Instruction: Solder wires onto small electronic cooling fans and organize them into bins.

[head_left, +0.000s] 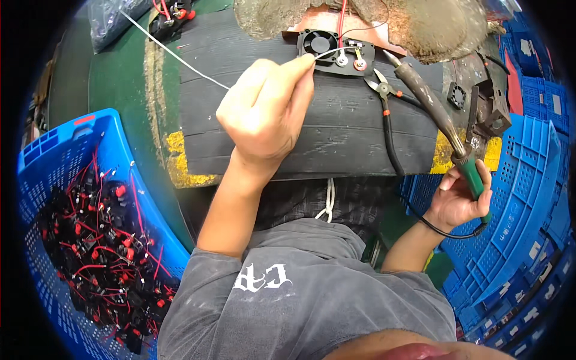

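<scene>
At the view's 12 to 1 o'clock, a small cooling fan (320,42) sits in a black plastic frame (351,71) on the dark mat (336,147). The frame looks light and stiff, best held by its outer edges; the blades and thin red wire (342,24) look fragile. The solder wire (180,59) should be soft and easily bent, the soldering iron (427,96) fairly weighty and probably hot beyond its green handle (472,181), the part to hold.

The left hand (263,111), near 11 to 12 o'clock, pinches the solder wire, thumb and forefinger together, the others curled; its free end reaches the frame's contacts. The right hand (456,204), at 3 o'clock, curls part-closed around the handle; the iron's tip points toward 11, just beside the frame. Side cutters (383,90) lie at the frame's 4 o'clock.
</scene>
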`<state>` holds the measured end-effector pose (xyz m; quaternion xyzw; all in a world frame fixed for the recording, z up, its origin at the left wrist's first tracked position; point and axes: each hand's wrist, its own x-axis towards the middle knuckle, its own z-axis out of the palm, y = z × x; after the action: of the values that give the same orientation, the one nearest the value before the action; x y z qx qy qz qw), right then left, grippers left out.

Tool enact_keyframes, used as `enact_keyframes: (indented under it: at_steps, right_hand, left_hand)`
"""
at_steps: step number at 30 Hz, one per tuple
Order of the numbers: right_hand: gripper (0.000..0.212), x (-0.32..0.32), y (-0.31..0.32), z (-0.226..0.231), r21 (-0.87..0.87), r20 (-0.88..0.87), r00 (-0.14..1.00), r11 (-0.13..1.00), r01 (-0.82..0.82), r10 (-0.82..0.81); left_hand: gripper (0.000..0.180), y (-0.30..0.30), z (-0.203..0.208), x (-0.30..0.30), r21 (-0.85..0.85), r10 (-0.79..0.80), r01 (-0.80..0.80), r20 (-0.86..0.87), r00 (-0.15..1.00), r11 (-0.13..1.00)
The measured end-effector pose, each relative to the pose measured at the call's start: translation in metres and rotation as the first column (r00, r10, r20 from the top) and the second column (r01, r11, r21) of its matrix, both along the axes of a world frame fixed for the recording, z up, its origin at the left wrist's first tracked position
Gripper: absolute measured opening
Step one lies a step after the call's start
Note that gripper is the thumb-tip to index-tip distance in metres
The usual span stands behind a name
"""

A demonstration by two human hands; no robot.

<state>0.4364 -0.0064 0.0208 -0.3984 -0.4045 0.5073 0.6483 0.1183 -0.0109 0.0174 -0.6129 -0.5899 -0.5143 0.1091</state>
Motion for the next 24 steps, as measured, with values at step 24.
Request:
enact_keyframes:
  at_steps: [24]
  right_hand:
    - [0.066, -0.021, 0.037, -0.002, -0.175, 0.022, 0.999, 0.984, -0.035, 0.04]
  left_hand:
    - [0.026, 0.01, -0.011, -0.001, -0.037, 0.017, -0.016, 0.018, 1.0, 0.999]
